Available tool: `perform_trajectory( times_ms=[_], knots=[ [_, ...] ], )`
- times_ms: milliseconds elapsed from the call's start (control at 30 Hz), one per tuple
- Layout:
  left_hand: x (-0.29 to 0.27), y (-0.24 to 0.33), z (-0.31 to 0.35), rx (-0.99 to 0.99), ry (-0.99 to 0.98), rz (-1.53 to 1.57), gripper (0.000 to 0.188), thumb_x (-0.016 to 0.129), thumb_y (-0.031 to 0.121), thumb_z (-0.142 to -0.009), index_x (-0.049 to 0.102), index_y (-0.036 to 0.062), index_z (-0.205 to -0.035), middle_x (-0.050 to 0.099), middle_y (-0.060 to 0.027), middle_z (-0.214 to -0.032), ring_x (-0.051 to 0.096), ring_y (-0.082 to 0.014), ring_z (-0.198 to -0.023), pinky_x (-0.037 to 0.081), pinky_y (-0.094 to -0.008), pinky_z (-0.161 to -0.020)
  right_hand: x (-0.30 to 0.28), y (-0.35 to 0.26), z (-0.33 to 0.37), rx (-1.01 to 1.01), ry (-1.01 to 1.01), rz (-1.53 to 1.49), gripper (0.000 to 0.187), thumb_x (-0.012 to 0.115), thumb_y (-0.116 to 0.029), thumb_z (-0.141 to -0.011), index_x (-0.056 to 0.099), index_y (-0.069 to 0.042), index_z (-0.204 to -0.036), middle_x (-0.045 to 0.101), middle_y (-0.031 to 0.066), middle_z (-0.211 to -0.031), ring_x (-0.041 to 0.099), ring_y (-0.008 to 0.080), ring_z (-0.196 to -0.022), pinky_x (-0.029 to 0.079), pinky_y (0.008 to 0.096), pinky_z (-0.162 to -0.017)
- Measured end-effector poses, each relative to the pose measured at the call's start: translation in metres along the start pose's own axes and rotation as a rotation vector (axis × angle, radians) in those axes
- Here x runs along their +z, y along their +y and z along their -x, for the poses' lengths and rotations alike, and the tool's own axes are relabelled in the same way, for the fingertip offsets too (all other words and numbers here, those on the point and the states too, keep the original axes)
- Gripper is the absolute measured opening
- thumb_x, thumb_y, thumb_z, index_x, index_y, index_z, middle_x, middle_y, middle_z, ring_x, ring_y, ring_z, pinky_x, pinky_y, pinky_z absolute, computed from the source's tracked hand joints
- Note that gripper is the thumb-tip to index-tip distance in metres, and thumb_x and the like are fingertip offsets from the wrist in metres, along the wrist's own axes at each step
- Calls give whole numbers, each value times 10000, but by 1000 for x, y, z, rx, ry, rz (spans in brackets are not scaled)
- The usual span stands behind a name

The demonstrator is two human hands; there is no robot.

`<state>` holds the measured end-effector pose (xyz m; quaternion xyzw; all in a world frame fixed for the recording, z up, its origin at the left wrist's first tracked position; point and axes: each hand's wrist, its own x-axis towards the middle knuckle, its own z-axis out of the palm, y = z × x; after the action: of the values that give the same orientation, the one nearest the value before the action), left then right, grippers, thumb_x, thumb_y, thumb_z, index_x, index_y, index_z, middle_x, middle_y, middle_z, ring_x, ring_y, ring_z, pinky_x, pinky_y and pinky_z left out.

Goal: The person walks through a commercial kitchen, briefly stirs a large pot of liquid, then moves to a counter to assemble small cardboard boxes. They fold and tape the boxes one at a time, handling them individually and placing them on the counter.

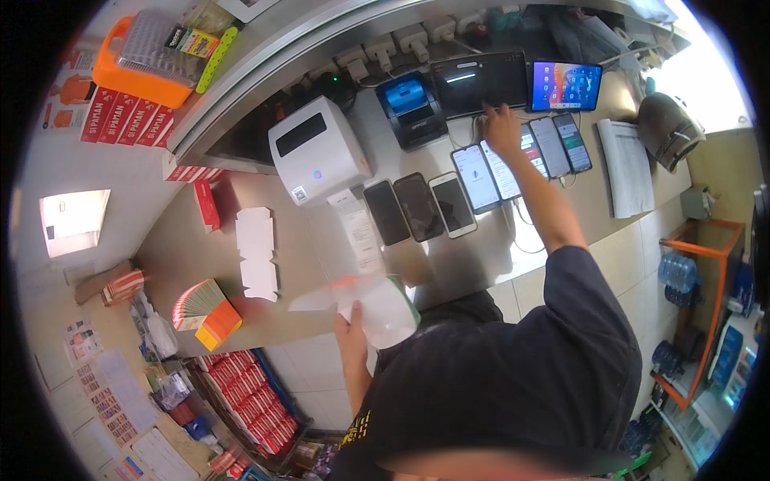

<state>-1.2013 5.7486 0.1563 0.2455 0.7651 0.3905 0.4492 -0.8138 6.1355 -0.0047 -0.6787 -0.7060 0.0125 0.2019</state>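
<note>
My left hand (350, 329) is closed on a pale, whitish sheet (389, 315) with orange and green at its edges, held over the table's near edge. The sheet is blurred, and its exact kind cannot be told. Stretched out across the table, my right hand (502, 127) has its fingers at the lower edge of a dark-screened tablet (485, 82). Nothing shows in those fingers. Several lit phones (476, 178) lie below and beside this hand, with charging cables running from them. A second tablet (565, 86), its screen bright, stands to the right.
Three dark-screened phones (453, 205) lie mid-table beside a long paper strip (358, 236). Behind them stand a white label printer (317, 152) and a small blue-and-black printer (411, 112). Leftward are an unfolded white carton (257, 252) and fanned cards (207, 313). A notebook (624, 168) lies right.
</note>
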Motion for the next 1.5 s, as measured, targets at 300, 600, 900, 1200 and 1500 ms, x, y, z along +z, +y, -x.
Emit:
perform_trajectory(
  times_ms=[300, 600, 900, 1200, 1500],
  knots=[
    [74, 23, -10, 21, 14, 138, 354, 546, 152, -1051, 561, -69, -1328, 643, -159, -1262, 618, -218, -1141, 488, -350, -979, -116, -79, 110, 141, -285, -873, 126, 650, -124, -946, 749, -63, -995, 692, 64, -718, 610, 125, -595, 487, 297, -566],
    [124, 70, -2, 416, 52, -339, 295, 548, 112, -1030, 609, -2, -1296, 640, -147, -1133, 646, -261, -1056, 535, -349, -859, -171, -182, 166, 97, -927, -1167, 507, 713, -446, -939, 653, 0, -1174, 699, 157, -1033, 717, 199, -782, 563, 293, -640],
    [136, 84, 5, 654, -20, -347, 202, 654, 68, -977, 714, 36, -1167, 661, -89, -1021, 640, -187, -915, 502, -298, -718, -139, -171, 153, 459, -1119, -1453, 317, 651, -259, -966, 667, 49, -1035, 719, 119, -939, 740, 200, -773, 595, 295, -653],
    [114, 69, 6, 607, -16, -264, 212, 658, 64, -980, 746, 38, -1172, 675, -84, -1030, 649, -159, -892, 533, -285, -729, -153, -169, 142, 588, -1360, -1533, 292, 641, -206, -943, 651, 78, -1011, 701, 154, -919, 733, 228, -795, 631, 353, -798],
    [74, 44, 1, 234, -95, 55, 276, 677, 131, -999, 705, -41, -1214, 718, -78, -1053, 656, -143, -940, 528, -274, -802, -196, -236, 215, -239, -392, -819, 192, 717, -201, -926, 714, -30, -1013, 740, 152, -925, 733, 300, -821, 575, 370, -749]
  ],
)
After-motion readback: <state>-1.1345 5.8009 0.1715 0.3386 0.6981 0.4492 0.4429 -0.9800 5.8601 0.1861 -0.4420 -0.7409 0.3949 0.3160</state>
